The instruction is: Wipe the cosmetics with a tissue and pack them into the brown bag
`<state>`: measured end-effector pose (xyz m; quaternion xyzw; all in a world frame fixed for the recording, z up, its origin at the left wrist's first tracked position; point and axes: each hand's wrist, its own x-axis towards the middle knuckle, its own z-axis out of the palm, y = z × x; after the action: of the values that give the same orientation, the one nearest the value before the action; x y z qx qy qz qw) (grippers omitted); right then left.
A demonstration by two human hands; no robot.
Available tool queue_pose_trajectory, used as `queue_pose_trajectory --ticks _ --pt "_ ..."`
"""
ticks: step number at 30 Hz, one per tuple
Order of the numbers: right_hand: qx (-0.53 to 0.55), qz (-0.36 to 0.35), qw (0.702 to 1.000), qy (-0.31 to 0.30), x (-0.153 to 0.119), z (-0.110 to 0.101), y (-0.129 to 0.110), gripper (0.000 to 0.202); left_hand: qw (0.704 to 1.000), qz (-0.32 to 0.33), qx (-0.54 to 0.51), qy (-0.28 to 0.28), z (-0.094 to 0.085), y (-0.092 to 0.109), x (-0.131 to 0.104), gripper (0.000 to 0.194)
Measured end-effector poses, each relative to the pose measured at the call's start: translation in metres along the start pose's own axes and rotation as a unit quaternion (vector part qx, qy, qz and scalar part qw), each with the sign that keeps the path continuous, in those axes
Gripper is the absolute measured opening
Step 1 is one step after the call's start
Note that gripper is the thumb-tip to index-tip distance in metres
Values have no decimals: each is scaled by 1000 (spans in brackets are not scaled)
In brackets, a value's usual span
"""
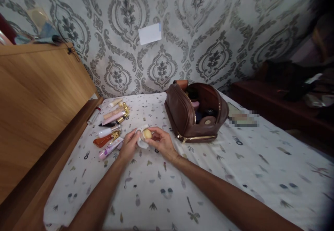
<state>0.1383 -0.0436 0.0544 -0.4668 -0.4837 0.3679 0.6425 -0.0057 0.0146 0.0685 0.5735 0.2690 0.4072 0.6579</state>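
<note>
My left hand (128,145) pinches a white wipe or cloth (143,145) and presses it against a small yellowish rounded item (147,134). From the other side, the fingers of my right hand (164,143) grip that item; its exact kind is unclear. Both hands meet above the bed sheet. Left of them lie several cosmetics, among them an amber bottle (103,140), a pink and purple tube (109,150) and a white tube (107,131). Beyond my right hand stands a brown toiletry bag (179,110), unzipped, with dark and pink items inside.
A patterned white sheet (146,196) covers the surface. At the left rises a wooden panel (39,98), with a silver and red tube (94,115) by its ledge. A blurred flat object (242,118) lies right of the bag. Patterned wallpaper (161,67) covers the wall behind.
</note>
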Motion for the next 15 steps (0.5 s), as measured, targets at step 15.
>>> queue_pose_trajectory --ticks 15 --pt "79 -1 992 98 6 -6 -5 33 976 -87 -187 65 4 12 2 22"
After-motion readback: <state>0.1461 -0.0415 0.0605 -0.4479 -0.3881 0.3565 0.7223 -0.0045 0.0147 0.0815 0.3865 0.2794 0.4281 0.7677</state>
